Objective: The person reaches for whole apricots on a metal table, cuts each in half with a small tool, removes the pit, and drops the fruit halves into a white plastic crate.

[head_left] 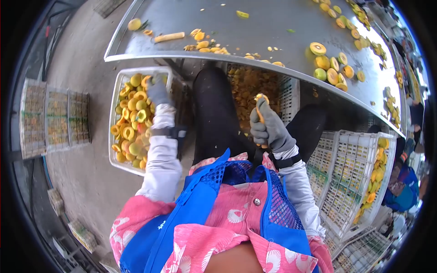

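Note:
My left hand [158,91], in a grey glove, is over the top edge of a white crate [114,136] full of halved yellow-orange fruit [133,113]. Its fingers point down beside a piece of fruit, and whether they grip it is unclear. Above my right thigh, my right hand [269,126], also gloved, is wrapped round a tan curved tool [260,109] with a bit of yellow at its tip. Below and between my knees, a second crate [291,98] holds brownish-orange scraps [255,86].
A metal table [273,32] spans the top, bearing cut fruit [321,62], scraps and a wooden stick [169,37]. Stacked crates [34,118] stand at the far left; more crates [337,177] with fruit are at the right. Another person [403,189] is at the far right.

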The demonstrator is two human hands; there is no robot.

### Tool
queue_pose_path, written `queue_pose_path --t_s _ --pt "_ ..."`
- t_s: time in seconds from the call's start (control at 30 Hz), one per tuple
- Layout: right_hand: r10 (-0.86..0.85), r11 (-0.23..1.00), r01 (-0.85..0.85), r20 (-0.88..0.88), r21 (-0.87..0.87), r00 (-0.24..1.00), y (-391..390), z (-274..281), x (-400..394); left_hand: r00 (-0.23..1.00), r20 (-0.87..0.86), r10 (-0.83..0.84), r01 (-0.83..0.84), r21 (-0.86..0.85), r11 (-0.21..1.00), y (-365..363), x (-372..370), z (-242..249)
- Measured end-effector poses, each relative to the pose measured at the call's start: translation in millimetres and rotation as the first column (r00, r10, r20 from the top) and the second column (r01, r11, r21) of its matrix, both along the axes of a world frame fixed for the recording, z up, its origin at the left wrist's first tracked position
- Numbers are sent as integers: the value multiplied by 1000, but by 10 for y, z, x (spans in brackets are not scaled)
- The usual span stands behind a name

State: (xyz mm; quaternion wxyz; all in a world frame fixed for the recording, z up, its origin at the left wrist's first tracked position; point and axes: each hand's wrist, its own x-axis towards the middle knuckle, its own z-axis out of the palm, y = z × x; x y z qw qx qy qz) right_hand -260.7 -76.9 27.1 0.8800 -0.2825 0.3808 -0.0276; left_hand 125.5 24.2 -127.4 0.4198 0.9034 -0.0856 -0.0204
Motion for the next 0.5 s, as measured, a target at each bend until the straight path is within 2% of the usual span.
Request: queue_pose_path --t_s 0.03,0.07,0.13,0.2,0.23,0.27,0.3,0.33,0.37,0.4,0.43,0.47,0.5 --pt "-27 999 26 -44 -33 999 28 17 9 987 159 32 -38 34 999 135 155 -60" --pt "-52 997 46 -88 -66 995 48 31 19 983 127 -132 67 419 905 319 173 66" --pt "-72 942 -7 -222 -334 972 33 17 48 915 -155 -373 403 389 828 753 820 -686" --pt "-223 776 51 -198 -629 955 7 -180 75 952 -155 -263 302 354 885 754 871 -664" --pt "-234 786 63 -201 -615 951 -43 -431 51 948 -39 -317 313 315 896 591 526 -188" --pt "-238 585 -200 -402 -786 884 -161 -728 33 918 -74 -389 394 260 882 426 436 -31" --pt "-302 325 -475 -566 -818 767 -269 -878 10 884 -100 -457 468 192 863 212 345 110" --pt "-119 422 -602 -700 -678 704 -320 -802 -29 868 -84 -490 496 95 863 -73 -77 428" --pt "-206 475 -501 -645 -723 736 -278 -728 16 664 -195 -722 499 -603 622 -277 -509 740" --pt "-301 506 -391 -583 -768 755 -309 -665 20 601 -130 -788 686 -421 593 -682 -1252 1298" --pt "-338 494 -338 -535 -801 775 -324 -696 -6 576 -131 -807 697 -436 569 -913 -1548 1416" --pt "-339 509 -321 -529 -799 778 -329 -674 -52 474 -198 -858 731 -455 509 -1150 -1746 1482" --pt "-341 513 -289 -501 -808 795 -324 -632 -134 423 -56 -905 832 -373 411 -1435 -1941 1498"
